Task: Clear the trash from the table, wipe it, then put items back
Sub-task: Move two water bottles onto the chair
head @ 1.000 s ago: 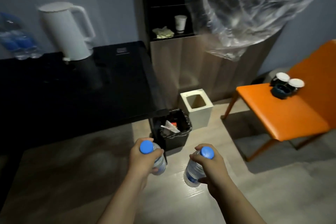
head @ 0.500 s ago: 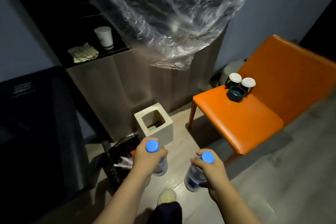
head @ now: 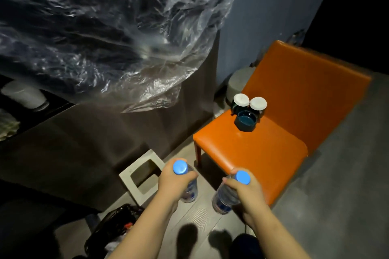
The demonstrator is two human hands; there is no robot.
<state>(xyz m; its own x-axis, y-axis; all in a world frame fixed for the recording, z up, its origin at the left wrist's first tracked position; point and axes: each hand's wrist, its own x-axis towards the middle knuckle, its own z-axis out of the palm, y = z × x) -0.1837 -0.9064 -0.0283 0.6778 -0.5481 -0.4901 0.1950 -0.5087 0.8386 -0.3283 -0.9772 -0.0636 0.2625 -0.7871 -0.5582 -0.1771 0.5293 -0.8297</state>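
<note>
A crumpled clear plastic sheet (head: 126,38) is seen above and left of the orange chair (head: 263,153). By the chair's front edge, two clear, blue-capped water bottles are held: the left bottle (head: 191,190) is gripped by the left hand (head: 174,183), the right bottle (head: 224,197) by the right hand (head: 247,194).

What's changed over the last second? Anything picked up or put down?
The person has turned right, away from the black table towards the orange chair, now just ahead of the hands; the kettle has left the view. Nothing taken or let go: the left hand still grips its water bottle, the right hand the other bottle. The cups stay on the chair.
</note>
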